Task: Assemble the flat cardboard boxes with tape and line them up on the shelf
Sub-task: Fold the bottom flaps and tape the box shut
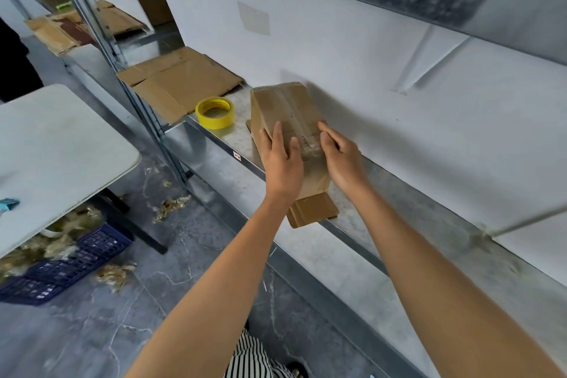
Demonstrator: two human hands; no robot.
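Resting flat on the taped cardboard box (285, 107), left hand (283, 163) and right hand (342, 156) have their fingers stretched out and aren't gripping anything. The box sits on the metal shelf (346, 248), yellow tape roll (215, 112) just left of it, flattened cardboard (178, 83) beyond.

Soft, even light fills the scene, bright without glare. The cardboard box (285, 110) throws only a faint grey shadow onto the white wall (383, 77) behind it. Deeper shade sits on the floor (190, 270) beneath the tabletop (61, 138). Wide-angle distortion bows the shelf (233, 175) edge and uprights, and detail smears slightly toward the corners.
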